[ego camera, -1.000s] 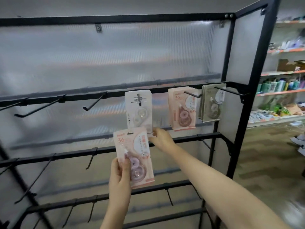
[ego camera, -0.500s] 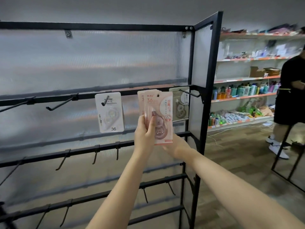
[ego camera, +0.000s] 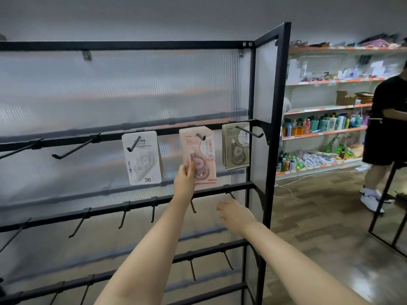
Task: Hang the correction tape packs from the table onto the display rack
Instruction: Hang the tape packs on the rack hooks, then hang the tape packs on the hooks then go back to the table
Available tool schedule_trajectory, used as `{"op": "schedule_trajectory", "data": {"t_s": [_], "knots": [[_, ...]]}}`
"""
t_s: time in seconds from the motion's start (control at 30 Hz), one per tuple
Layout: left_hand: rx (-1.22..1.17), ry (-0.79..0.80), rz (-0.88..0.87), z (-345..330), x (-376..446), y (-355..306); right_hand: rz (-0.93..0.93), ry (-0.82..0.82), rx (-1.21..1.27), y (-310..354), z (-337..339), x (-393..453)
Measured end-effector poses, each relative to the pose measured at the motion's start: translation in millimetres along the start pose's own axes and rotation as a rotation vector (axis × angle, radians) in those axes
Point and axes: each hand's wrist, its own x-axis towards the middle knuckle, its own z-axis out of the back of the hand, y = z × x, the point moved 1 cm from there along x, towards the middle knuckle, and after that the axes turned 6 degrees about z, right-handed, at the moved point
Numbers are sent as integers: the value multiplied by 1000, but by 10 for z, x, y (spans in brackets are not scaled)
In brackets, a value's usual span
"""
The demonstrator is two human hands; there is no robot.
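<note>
The left hand (ego camera: 185, 179) gripped the lower left edge of the pink correction tape pack (ego camera: 198, 157), thumb across its front, while the pack hung on a hook (ego camera: 200, 136) of the display rack (ego camera: 273, 128), between the white pack (ego camera: 142, 158) and the grey-green packs (ego camera: 236, 146). The right hand (ego camera: 235, 214) was released and held nothing, fingers loosely spread, in front of the rail below the pink pack and apart from it
</note>
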Motion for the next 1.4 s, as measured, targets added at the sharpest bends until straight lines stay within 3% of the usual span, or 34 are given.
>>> {"op": "schedule_trajectory", "data": {"t_s": [0.13, 0.33, 0.47, 0.63, 0.87, 1.03, 1.23, 1.4], "knots": [[260, -22, -20, 83, -2, 82, -7, -31, 21, 71, -29, -22], [1001, -10, -89, 681, -175, 361, 13, -91, 93, 642, 81, 67], [1434, -13, -144, 1579, -520, 375, 139, -48, 58, 1543, 75, 263], [1693, -93, 133, 3300, -1286, 432, 353, 43, -58, 3309, -314, 383], [1692, -284, 683, 5887, -3221, 628, 836, 115, -89, 6347, -1091, -196], [1584, -451, 990, 7251, -4629, 739, 1113, 183, -44, 8243, -1543, -1003], [1418, -622, 1319, 8244, -6003, 970, 1383, 298, -84, 9754, -2133, -1942], [1290, -732, 1441, 9034, -6789, 1169, 1551, 357, -98, 10870, -2477, -2342]]}}
